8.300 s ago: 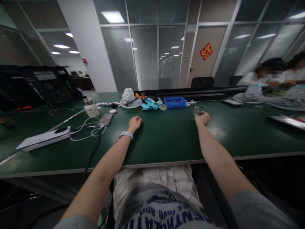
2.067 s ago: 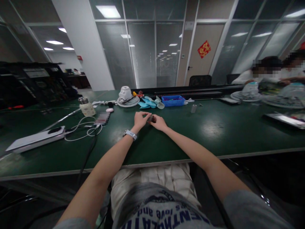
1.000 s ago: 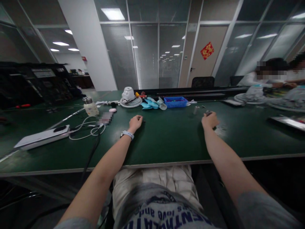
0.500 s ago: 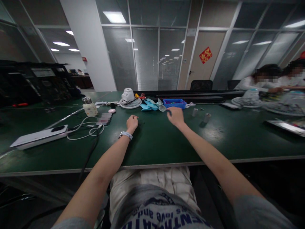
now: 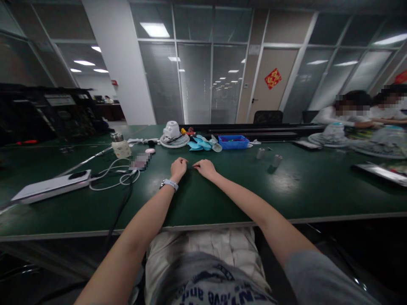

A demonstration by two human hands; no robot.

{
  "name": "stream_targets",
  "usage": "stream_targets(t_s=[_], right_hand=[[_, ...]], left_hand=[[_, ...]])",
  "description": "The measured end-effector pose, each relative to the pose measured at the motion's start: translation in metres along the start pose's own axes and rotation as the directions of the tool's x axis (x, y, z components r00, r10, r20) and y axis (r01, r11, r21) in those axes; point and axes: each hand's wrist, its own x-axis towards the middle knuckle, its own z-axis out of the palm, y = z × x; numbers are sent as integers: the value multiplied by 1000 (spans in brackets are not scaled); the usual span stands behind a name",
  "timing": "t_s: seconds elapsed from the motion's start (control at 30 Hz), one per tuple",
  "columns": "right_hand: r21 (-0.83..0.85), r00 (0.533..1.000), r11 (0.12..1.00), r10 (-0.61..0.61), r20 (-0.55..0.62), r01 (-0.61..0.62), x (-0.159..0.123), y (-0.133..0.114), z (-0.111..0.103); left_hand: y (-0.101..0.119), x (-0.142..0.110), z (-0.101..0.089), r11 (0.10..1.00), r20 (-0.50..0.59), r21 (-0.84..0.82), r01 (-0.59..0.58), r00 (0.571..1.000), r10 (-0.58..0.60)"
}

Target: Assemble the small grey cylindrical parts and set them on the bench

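Observation:
My left hand [image 5: 179, 168], with a watch [image 5: 169, 184] on its wrist, rests low over the green table, fingers curled together. Whatever it may hold is too small to make out. Close by on the right, my right hand [image 5: 205, 168] points its pinched fingertips at the left one, with a narrow gap between the hands. Its grip, too, shows nothing I can name. Beyond the hands lie light blue fan blades [image 5: 201, 143], a white fan body on its round grille [image 5: 174, 142] and a blue tray [image 5: 233, 142] with small items inside.
Two small metal cylinders [image 5: 277, 160] stand to the right. On the left are a bottle [image 5: 121, 146], a white cable [image 5: 111, 186], a phone [image 5: 140, 162] and a white box-like device [image 5: 54, 186]. Co-workers sit at the far right beside more fan parts [image 5: 333, 134].
My right hand has moved left and nearer, from in front of the blue tray to beside my left hand. The small dark piece seen between the hands is no longer visible. My left hand barely shifts.

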Motion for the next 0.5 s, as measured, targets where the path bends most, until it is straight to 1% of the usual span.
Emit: stream_targets(t_s=[0.07,0.13,0.17,0.2,0.23,0.3,0.37,0.43,0.47,0.5], right_hand=[[-11,998,1000,2,-61,-2,-9,21,-19],[-46,980,997,49,-193,-59,-23,56,-44],[-71,955,990,97,-279,-121,-32,77,-58],[-95,921,975,154,-358,-200,-43,100,-72],[-107,872,947,229,-432,-302,-55,124,-84],[-95,747,862,369,-552,-497,-78,169,-103],[-47,637,778,476,-607,-626,-97,204,-110],[11,545,705,558,-626,-709,-109,226,-110],[32,512,679,583,-631,-733,-113,233,-109],[44,490,662,596,-636,-748,-114,237,-107]], left_hand=[[-1,1,0,1000,8,-2,12,1000,-12],[-1,1,0,1000,20,-6,24,1000,-24],[-1,1,0,1000,26,-7,29,999,-29],[-1,1,0,999,31,-8,32,999,-32],[0,1,0,999,34,-7,35,999,-35],[0,0,0,999,38,-7,38,999,-38],[0,0,0,1000,43,-6,31,999,-31],[-1,0,-1,1000,45,-3,25,999,-24],[-1,0,-1,1000,46,-3,23,999,-23],[-1,0,-1,1000,46,-2,24,999,-24]])
